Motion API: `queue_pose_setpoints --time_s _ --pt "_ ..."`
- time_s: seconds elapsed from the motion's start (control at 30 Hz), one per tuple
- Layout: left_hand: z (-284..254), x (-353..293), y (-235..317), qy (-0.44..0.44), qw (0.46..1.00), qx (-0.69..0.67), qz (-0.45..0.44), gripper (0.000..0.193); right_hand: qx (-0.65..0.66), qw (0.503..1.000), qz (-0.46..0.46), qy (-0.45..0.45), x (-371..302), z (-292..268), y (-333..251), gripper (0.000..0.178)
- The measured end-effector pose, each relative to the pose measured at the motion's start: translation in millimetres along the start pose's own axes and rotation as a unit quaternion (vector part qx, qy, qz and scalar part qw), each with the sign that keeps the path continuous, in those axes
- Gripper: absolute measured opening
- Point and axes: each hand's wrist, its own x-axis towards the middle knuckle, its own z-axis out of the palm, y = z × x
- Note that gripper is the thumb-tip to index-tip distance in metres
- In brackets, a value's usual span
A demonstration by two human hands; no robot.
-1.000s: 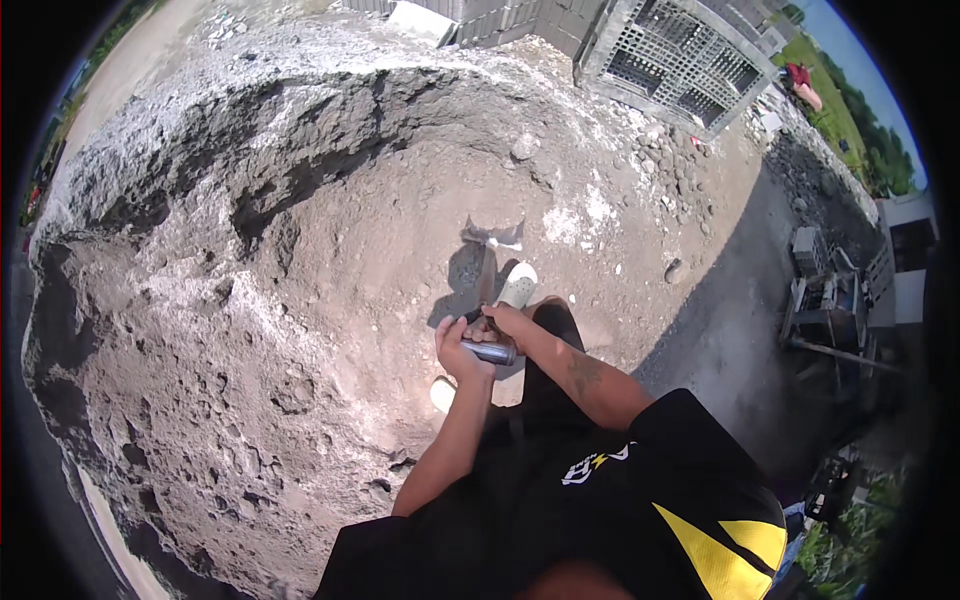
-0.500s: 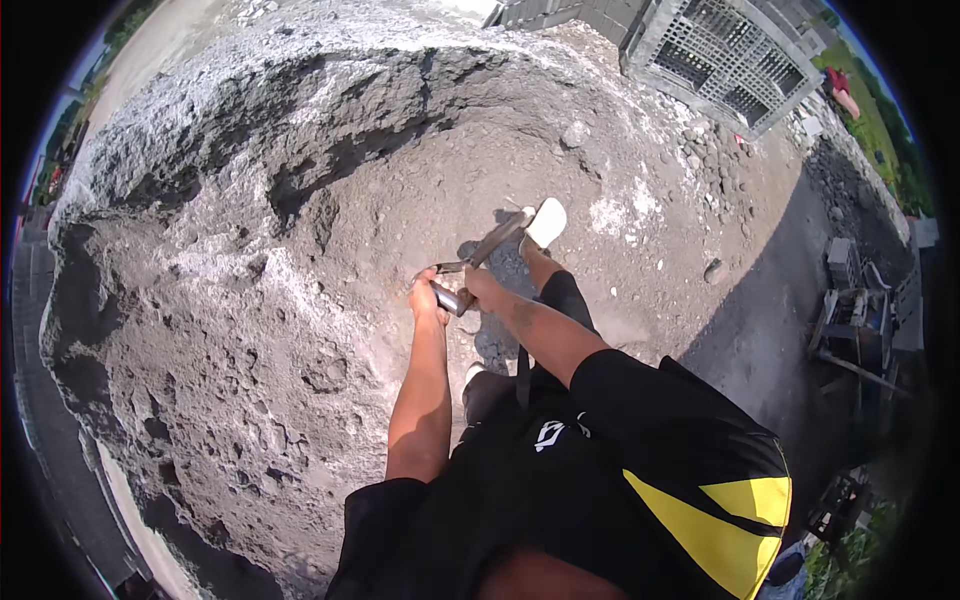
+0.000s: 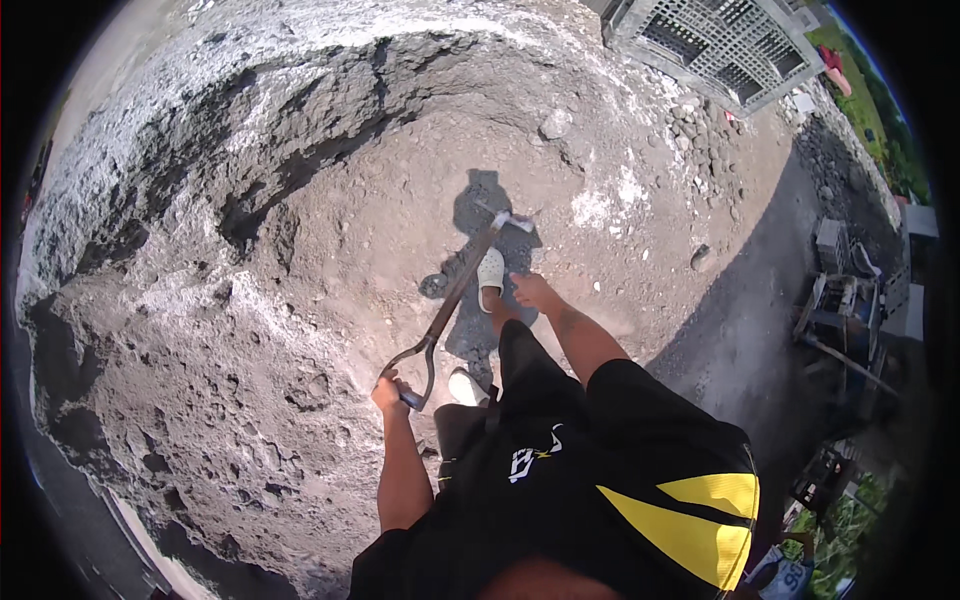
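Note:
A shovel with a wooden shaft (image 3: 457,290) and a forked D-shaped handle slants across the ground in front of me. My left hand (image 3: 388,391) is closed around the handle's grip at the near end. At the far end the pale metal head (image 3: 514,221) is over the grey ground, seen too small to show its full shape. My right hand (image 3: 532,291) is off the shaft, to its right beside my forward foot. Its fingers are loosely apart and nothing shows in them. My light clog (image 3: 490,272) stands close to the shaft.
A high crusted bank of grey sand (image 3: 180,330) curves around the left and far side. Stones (image 3: 705,150) lie toward a grey lattice crate (image 3: 720,45) at the far right. Blocks and a cart-like frame (image 3: 840,315) stand in shade at right.
My right hand has let go of the shaft and moved right. The handle has come nearer and left with my left hand, showing more of the shaft. My view has shifted.

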Motion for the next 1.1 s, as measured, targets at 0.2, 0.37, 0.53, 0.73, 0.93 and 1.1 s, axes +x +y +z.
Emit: queue_pose_setpoints --time_s 0.2,0.37,0.53,0.73,0.93,1.1 --pt "105 -115 80 -0.07 0.99 -0.116 -0.045 0.013 0.275 0.951 0.137 -0.047 77 64 -43 0.035" --pt "143 -147 96 -0.075 0.992 -0.081 -0.057 0.019 0.498 0.862 0.092 0.034 166 71 -29 0.019" --pt "60 -123 68 -0.009 0.994 -0.099 -0.054 0.014 0.408 0.899 0.153 -0.045 143 123 10 0.013" --pt "-6 -100 58 -0.085 0.993 -0.084 -0.014 0.009 0.528 0.839 0.128 -0.022 115 135 45 0.012" --pt "-129 -88 82 -0.155 0.985 -0.047 0.063 0.008 0.573 0.817 0.05 -0.04 6 214 36 0.009" --pt "-166 -95 123 -0.233 0.954 0.088 0.168 0.01 0.605 0.791 0.059 -0.07 -56 214 35 0.01"
